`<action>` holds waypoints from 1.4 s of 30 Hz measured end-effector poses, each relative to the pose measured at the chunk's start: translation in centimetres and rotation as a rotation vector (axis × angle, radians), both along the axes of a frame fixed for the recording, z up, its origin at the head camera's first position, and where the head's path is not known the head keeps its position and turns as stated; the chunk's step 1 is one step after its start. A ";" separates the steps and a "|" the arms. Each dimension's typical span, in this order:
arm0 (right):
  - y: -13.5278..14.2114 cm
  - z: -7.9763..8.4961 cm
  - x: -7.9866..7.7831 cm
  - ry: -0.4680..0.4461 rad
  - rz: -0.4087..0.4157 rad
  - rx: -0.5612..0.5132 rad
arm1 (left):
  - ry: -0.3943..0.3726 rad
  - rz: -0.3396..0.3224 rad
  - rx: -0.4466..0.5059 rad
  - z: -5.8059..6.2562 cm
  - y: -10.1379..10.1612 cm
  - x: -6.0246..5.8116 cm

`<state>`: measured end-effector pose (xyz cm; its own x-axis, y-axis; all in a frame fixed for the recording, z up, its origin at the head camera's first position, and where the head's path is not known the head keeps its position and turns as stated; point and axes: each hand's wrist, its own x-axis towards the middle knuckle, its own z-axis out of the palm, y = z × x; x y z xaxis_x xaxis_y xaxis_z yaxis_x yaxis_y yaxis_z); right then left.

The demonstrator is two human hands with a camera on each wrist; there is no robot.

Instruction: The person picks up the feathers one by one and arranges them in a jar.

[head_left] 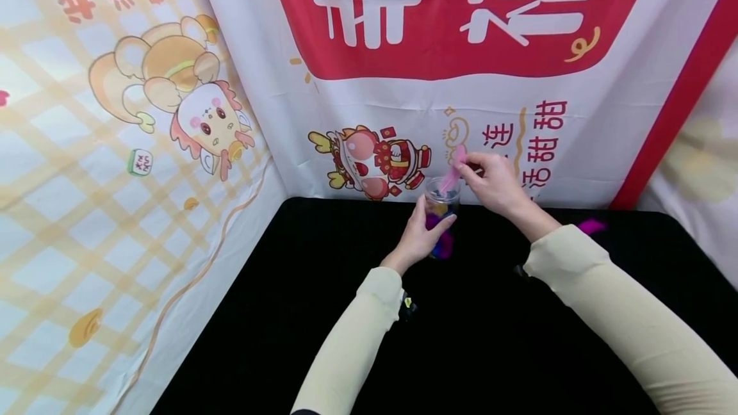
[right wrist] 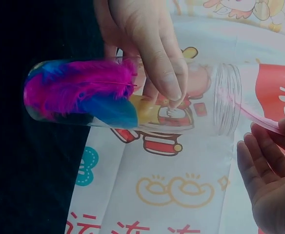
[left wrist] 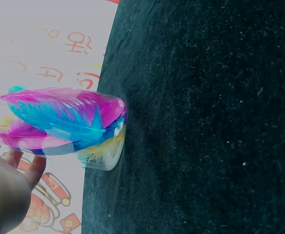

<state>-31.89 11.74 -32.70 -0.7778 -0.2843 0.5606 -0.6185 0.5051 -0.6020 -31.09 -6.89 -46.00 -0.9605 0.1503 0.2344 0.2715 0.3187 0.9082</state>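
Note:
A clear jar (head_left: 442,192) with a threaded mouth stands upright near the back of the black table. Magenta, blue and yellow feathers (left wrist: 74,119) fill its lower part. My left hand (head_left: 418,235) grips the jar's side, the thumb toward me; in the right wrist view those fingers (right wrist: 164,78) wrap the clear wall above most of the feathers. Over the mouth, my right hand (head_left: 492,181) pinches the upper end of a pink feather (head_left: 451,175). Its lower end dips into the jar opening. In the right wrist view only a thin pink edge of it shows.
A small magenta piece (head_left: 592,226), perhaps a feather, lies on the black tabletop (head_left: 461,338) beyond my right forearm. Right behind the jar hangs a printed white cloth (head_left: 369,101); a checked cloth (head_left: 115,223) hangs on the left.

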 end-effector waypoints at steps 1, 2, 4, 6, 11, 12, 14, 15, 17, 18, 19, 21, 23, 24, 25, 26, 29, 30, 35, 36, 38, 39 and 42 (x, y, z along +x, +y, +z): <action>0.0 -0.1 0.0 -0.006 0.003 0.000 | 0.001 -0.001 0.001 0.0 0.0 0.1; 0.1 -0.2 0.0 -0.010 0.003 0.001 | 0.003 -0.003 0.002 0.0 0.0 0.1; 0.0 -0.3 0.0 -0.012 0.011 0.001 | 0.005 -0.003 0.004 -0.1 0.0 0.2; 0.0 -0.4 0.0 -0.019 0.017 -0.003 | 0.006 -0.002 0.003 -0.1 -0.1 0.3; 0.0 -0.5 -0.1 -0.044 0.023 -0.001 | 0.005 -0.004 -0.001 0.0 0.0 0.2; 0.0 -0.6 0.0 -0.050 0.024 -0.001 | 0.006 -0.006 -0.001 0.0 0.0 0.2; -0.1 -0.6 0.0 -0.059 0.031 -0.001 | 0.008 -0.006 0.000 0.0 0.0 0.2; -0.2 -0.6 0.0 -0.064 0.034 -0.002 | 0.009 -0.005 0.001 0.0 0.0 0.2; -0.3 -0.7 0.0 -0.070 0.040 -0.002 | 0.010 -0.005 0.001 0.0 0.0 0.2; -0.3 -0.8 0.0 -0.073 0.041 -0.003 | 0.010 -0.004 0.001 0.0 0.0 0.2; -0.4 -0.8 0.0 -0.073 0.043 -0.002 | 0.011 -0.004 0.000 0.0 0.0 0.2; -0.4 -0.8 0.0 -0.075 0.048 -0.001 | 0.013 -0.006 0.001 0.0 0.0 0.2; -0.5 -0.8 0.0 -0.078 0.055 0.001 | 0.015 -0.010 0.005 0.0 0.0 0.2; -0.5 -0.8 0.0 -0.083 0.057 0.001 | 0.015 -0.013 0.008 0.0 0.0 0.2; -0.6 -0.8 0.0 -0.086 0.062 0.004 | 0.015 -0.016 0.011 0.0 0.0 0.2; -0.6 -0.8 0.0 -0.090 0.064 0.005 | 0.015 -0.019 0.014 0.0 0.0 0.2; -0.6 -0.8 0.0 -0.096 0.064 0.011 | 0.012 -0.020 0.011 0.0 0.0 0.3; -0.7 -0.8 0.0 -0.096 0.063 0.013 | 0.010 -0.019 0.009 0.0 0.0 0.3; -0.7 -0.9 0.1 -0.082 0.050 0.026 | 0.006 -0.013 -0.001 0.0 0.0 0.3; -0.7 -0.9 0.1 -0.078 0.048 0.029 | 0.006 -0.013 0.000 0.0 0.0 0.3; -0.7 -0.9 0.0 -0.072 0.046 0.037 | 0.009 -0.012 0.000 0.0 0.0 0.3; -0.7 -0.9 0.0 -0.069 0.045 0.040 | 0.012 -0.013 0.001 0.0 0.0 0.3; -0.7 -1.0 0.0 -0.065 0.038 0.056 | 0.022 -0.009 0.000 0.1 0.0 0.3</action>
